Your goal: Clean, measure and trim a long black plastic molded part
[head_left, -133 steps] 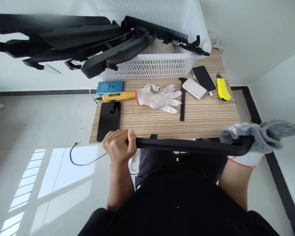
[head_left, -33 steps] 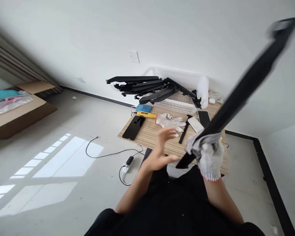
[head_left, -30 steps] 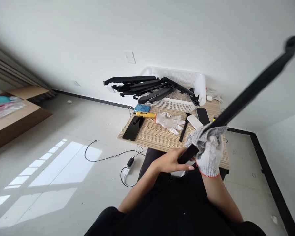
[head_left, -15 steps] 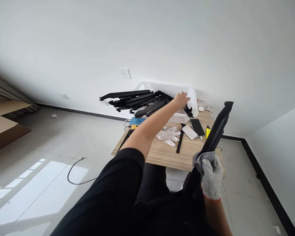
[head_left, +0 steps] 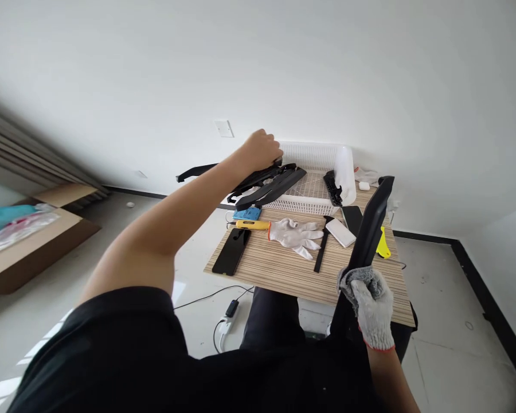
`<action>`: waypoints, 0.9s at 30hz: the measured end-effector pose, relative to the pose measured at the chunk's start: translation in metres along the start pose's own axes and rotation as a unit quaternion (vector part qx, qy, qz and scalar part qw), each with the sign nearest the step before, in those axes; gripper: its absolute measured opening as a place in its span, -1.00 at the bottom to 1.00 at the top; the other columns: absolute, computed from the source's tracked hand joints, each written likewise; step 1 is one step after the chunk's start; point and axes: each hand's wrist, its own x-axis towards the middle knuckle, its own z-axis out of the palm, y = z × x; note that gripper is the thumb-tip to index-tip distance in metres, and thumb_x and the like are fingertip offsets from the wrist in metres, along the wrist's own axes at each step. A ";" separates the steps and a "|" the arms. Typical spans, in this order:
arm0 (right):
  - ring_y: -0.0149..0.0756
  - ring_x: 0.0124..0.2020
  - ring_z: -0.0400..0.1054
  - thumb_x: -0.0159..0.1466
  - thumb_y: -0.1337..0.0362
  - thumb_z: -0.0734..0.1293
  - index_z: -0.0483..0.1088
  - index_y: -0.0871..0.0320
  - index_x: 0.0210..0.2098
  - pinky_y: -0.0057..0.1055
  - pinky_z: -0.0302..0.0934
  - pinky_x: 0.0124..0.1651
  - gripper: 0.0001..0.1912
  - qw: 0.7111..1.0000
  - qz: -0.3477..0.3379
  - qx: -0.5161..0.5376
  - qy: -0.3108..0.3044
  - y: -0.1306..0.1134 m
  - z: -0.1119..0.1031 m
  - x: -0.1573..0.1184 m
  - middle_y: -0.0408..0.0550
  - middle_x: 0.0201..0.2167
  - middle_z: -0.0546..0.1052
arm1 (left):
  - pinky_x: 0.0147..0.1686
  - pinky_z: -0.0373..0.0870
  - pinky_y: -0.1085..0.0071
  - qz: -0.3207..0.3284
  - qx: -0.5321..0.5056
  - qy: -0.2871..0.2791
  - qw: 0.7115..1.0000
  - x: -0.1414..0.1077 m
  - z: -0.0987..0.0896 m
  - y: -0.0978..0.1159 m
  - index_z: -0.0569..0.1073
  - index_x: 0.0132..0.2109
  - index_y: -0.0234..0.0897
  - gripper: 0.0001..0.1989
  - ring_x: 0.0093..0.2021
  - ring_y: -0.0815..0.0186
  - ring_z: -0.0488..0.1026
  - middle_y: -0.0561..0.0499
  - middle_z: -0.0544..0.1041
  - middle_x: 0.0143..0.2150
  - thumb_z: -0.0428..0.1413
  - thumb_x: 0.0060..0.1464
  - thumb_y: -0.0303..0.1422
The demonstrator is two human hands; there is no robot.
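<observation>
My right hand [head_left: 372, 307], in a grey-white knit glove with a red-orange cuff, is closed around a long black plastic part [head_left: 367, 229]. A bunched grey cloth [head_left: 348, 282] lies between glove and part, which stands steeply tilted in front of the table. Bare, my left hand [head_left: 262, 150] reaches to the back left, its fingers curled over the end of a black part among a pile of long black plastic parts [head_left: 270, 189]. The pile lies across the left side of a white plastic basket [head_left: 309, 205] and overhangs it. My fingertips are partly hidden.
On the striped wooden table [head_left: 279, 267] lie a black phone [head_left: 231, 252], a yellow-handled tool [head_left: 253, 225], a white glove [head_left: 294, 234], a black T-shaped tool [head_left: 321, 246], a white block [head_left: 341, 232] and a yellow tool [head_left: 383, 244]. A smaller black part [head_left: 333, 188] rests inside the basket's right end.
My left hand has moved left from the basket's right side to the pile, and the basket's middle shows more bare mesh. My right hand keeps its grip. The view has shifted left.
</observation>
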 end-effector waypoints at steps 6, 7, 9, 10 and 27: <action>-0.26 -0.42 0.52 0.09 0.18 0.54 0.48 0.15 -0.34 -0.31 0.50 -0.35 -0.76 1.000 0.026 -0.006 0.009 0.009 0.010 0.008 -0.07 -0.43 0.59 | 0.06 0.21 0.18 0.005 -0.019 -0.064 0.998 -0.061 0.013 -0.015 0.62 -0.13 -0.18 -0.67 0.05 0.13 0.45 -0.13 0.60 -0.15 -0.04 0.26 -0.50; -0.26 -0.42 0.52 0.09 0.17 0.54 0.48 0.15 -0.34 -0.32 0.51 -0.34 -0.75 0.999 0.028 -0.009 0.016 0.010 0.012 0.010 -0.08 -0.43 0.59 | 0.04 0.23 0.20 0.008 -0.019 -0.072 0.997 -0.065 0.016 -0.013 0.62 -0.11 -0.18 -0.66 0.05 0.14 0.45 -0.12 0.60 -0.14 -0.04 0.25 -0.53; -0.28 -0.41 0.51 0.08 0.17 0.55 0.48 0.15 -0.34 -0.32 0.51 -0.32 -0.74 0.999 0.027 -0.013 0.026 0.011 0.015 0.013 -0.09 -0.43 0.59 | 0.01 0.27 0.24 0.014 -0.019 -0.083 0.996 -0.069 0.021 -0.011 0.61 -0.08 -0.15 -0.64 0.05 0.16 0.45 -0.09 0.60 -0.09 -0.01 0.21 -0.58; -0.28 -0.41 0.51 0.08 0.17 0.55 0.48 0.15 -0.35 -0.32 0.51 -0.31 -0.74 0.999 0.027 -0.015 0.029 0.011 0.017 0.015 -0.10 -0.42 0.59 | 0.00 0.29 0.26 0.017 -0.023 -0.088 0.996 -0.070 0.022 -0.010 0.60 -0.06 -0.14 -0.62 0.06 0.17 0.44 -0.08 0.60 -0.05 0.00 0.18 -0.61; -0.34 -0.46 0.46 0.12 0.15 0.50 0.42 0.09 -0.34 -0.37 0.45 -0.38 -0.77 0.997 -0.059 0.048 0.031 0.010 0.082 0.019 -0.16 -0.45 0.55 | 0.26 0.37 0.05 -0.049 -0.707 0.086 0.700 -0.193 -0.005 0.245 0.22 0.27 -0.31 -0.26 0.32 -0.04 0.32 -0.33 0.33 0.29 0.29 0.11 -0.03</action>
